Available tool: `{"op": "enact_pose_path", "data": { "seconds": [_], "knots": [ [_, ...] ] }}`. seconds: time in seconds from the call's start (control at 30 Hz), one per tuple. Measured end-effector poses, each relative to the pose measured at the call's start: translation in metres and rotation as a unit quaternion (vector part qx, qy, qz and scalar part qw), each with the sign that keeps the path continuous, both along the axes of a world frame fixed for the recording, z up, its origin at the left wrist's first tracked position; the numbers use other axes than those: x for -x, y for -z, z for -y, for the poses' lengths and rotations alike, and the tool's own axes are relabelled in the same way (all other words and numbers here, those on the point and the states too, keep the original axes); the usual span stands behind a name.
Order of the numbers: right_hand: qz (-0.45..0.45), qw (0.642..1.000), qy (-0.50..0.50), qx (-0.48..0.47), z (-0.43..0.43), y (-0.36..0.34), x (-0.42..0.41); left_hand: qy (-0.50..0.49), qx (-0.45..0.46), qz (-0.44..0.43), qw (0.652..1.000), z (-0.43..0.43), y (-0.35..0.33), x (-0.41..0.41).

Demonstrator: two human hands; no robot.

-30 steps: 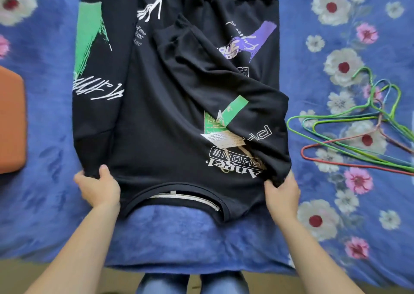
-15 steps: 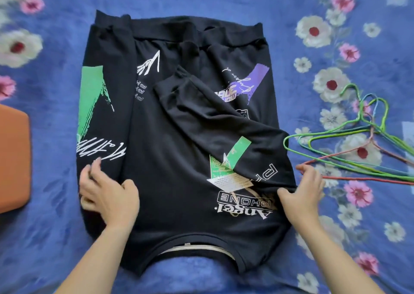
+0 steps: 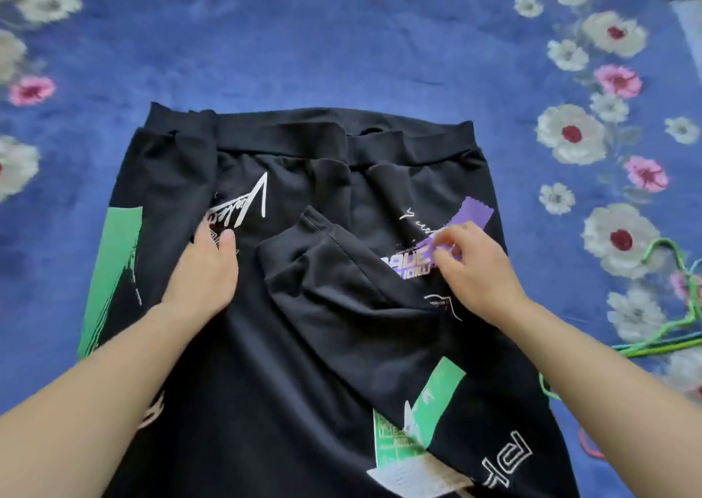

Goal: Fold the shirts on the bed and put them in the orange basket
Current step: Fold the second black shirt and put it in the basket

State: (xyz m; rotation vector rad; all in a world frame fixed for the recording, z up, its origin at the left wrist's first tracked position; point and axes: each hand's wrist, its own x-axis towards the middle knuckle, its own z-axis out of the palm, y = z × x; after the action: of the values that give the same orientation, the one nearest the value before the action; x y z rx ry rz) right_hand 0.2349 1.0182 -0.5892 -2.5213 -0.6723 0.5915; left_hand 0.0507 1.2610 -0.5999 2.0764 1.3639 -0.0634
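Note:
A black long-sleeved shirt (image 3: pixel 304 364) with green, purple and white prints lies flat on the bed, hem at the far end and both sleeves folded in over the body. My left hand (image 3: pixel 205 269) rests flat on the shirt's left middle, its fingertips at the edge of the folded left sleeve. On the right, near the purple print, my right hand (image 3: pixel 475 266) touches the cloth with slightly bent fingers, beside the cuff of the folded right sleeve (image 3: pixel 323 269). The orange basket is out of view.
The shirt lies on a blue bed cover with a flower pattern (image 3: pixel 342 42). Several coloured wire hangers (image 3: pixel 680 330) lie at the right edge, close to the shirt's right side.
Both hands left the collar end and moved up the shirt toward its middle. The view shifted forward, and the orange basket at the left dropped out of sight.

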Motion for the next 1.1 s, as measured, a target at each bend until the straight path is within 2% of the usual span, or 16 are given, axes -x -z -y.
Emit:
{"op": "enact_pose_path", "data": {
  "seconds": [0.07, 0.17, 0.23, 0.33, 0.43, 0.57, 0.6, 0.67, 0.77, 0.83, 0.93, 1.0, 1.1],
  "knots": [
    [0.006, 0.999, 0.042, -0.019, -0.032, 0.001, -0.030, -0.005, -0.023, 0.030, 0.999, -0.028, 0.005, -0.024],
    [0.040, 0.998, 0.053, -0.015, -0.065, 0.006, -0.073, 0.020, -0.068, 0.056, 0.996, -0.067, 0.011, -0.059],
    [0.052, 0.996, 0.071, 0.014, -0.076, 0.011, -0.095, 0.012, -0.079, 0.069, 0.994, -0.091, 0.013, -0.078],
    [0.065, 0.991, 0.083, 0.078, -0.083, 0.018, -0.115, 0.009, -0.084, 0.044, 0.995, -0.119, 0.019, -0.089],
    [0.123, 0.978, 0.064, 0.153, -0.082, 0.025, -0.118, 0.056, -0.142, 0.022, 0.988, -0.130, 0.021, -0.088],
    [0.152, 0.968, 0.033, 0.199, -0.079, 0.019, -0.123, 0.009, -0.215, 0.063, 0.975, -0.137, 0.008, -0.087],
    [0.163, 0.966, 0.042, 0.195, -0.078, 0.015, -0.128, -0.007, -0.236, 0.073, 0.969, -0.142, 0.005, -0.087],
    [0.176, 0.967, 0.121, 0.138, -0.078, 0.006, -0.144, -0.042, -0.263, 0.095, 0.959, -0.154, 0.002, -0.089],
    [0.152, 0.962, 0.213, 0.081, -0.082, 0.006, -0.162, -0.066, -0.245, 0.091, 0.963, -0.165, 0.008, -0.096],
    [0.122, 0.968, 0.205, 0.081, -0.086, 0.019, -0.161, -0.022, -0.197, 0.027, 0.980, -0.160, 0.020, -0.105],
    [0.099, 0.975, 0.184, 0.076, -0.089, 0.035, -0.150, 0.036, -0.146, -0.070, 0.986, -0.147, 0.032, -0.109],
    [0.088, 0.975, 0.189, 0.083, -0.090, 0.037, -0.146, 0.022, -0.141, -0.076, 0.987, -0.139, 0.033, -0.109],
    [0.081, 0.974, 0.195, 0.076, -0.097, 0.033, -0.125, 0.051, -0.217, -0.027, 0.974, -0.110, 0.036, -0.107]
  ]
}}
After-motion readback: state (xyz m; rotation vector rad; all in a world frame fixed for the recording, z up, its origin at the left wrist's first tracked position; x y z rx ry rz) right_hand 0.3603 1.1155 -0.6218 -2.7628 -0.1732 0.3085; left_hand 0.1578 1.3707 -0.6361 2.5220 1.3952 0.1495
